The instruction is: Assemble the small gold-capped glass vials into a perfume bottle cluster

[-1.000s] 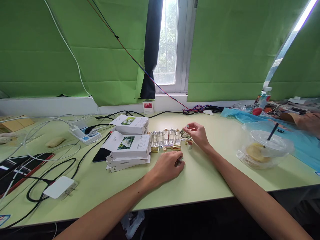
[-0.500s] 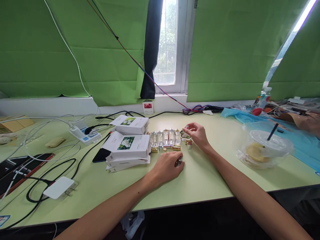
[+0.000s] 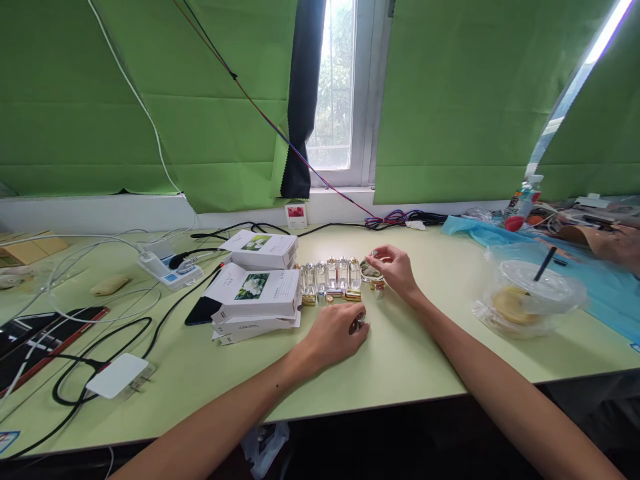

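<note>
My left hand [image 3: 336, 332] rests on the table, fingers curled round a small shiny glass perfume bottle [image 3: 358, 323], most of it hidden. Farther back, my right hand [image 3: 394, 268] is closed in a pinch on a small silvery piece [image 3: 373, 254], too small to make out fully. Just under those fingertips lies a round glass bottle [image 3: 371, 271]. To its left stand several clear perfume bottles [image 3: 331, 273] in a row. Small gold caps [image 3: 353, 295] lie in front of the row, and a short gold-and-red cap [image 3: 379, 290] is near my right wrist.
White flower-printed boxes [image 3: 265, 292] are stacked left of the bottles, over a dark phone [image 3: 199, 311]. A power strip [image 3: 170, 268], cables and a white charger [image 3: 121, 375] spread farther left. On the right, a bagged drink cup [image 3: 520, 293] with a straw stands by blue plastic sheeting [image 3: 607, 300].
</note>
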The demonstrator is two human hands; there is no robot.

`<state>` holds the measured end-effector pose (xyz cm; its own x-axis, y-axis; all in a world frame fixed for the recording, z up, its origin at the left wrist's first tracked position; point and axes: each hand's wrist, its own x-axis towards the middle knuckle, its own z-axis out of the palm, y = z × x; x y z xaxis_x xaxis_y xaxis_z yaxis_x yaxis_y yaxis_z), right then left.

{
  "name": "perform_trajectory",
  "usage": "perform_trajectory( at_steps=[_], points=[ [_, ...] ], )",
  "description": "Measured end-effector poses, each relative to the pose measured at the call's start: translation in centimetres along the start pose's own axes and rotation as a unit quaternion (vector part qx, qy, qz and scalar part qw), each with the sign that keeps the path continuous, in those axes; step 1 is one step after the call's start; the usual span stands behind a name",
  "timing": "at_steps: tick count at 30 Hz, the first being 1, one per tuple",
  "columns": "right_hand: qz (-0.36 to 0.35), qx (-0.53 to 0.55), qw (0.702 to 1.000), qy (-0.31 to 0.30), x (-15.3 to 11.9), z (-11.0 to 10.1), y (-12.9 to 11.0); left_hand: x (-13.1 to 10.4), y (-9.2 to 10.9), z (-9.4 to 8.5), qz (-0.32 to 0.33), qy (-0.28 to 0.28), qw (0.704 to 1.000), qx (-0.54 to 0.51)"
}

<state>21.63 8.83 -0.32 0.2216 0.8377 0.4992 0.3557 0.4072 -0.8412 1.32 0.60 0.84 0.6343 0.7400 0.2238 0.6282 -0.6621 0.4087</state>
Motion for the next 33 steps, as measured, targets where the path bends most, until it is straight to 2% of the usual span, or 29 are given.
perform_trajectory(
  at_steps=[28,33],
  points=[
    [-0.003,0.001,1.000,-0.002,-0.06,0.02,-0.02,-0.09,-0.11,0.21,0.005,0.013,1.000,-0.008],
    [-0.033,-0.026,0.999,0.025,-0.22,-0.05,-0.76,-0.07,-0.23,0.35,0.003,0.019,1.000,-0.013]
  ],
)
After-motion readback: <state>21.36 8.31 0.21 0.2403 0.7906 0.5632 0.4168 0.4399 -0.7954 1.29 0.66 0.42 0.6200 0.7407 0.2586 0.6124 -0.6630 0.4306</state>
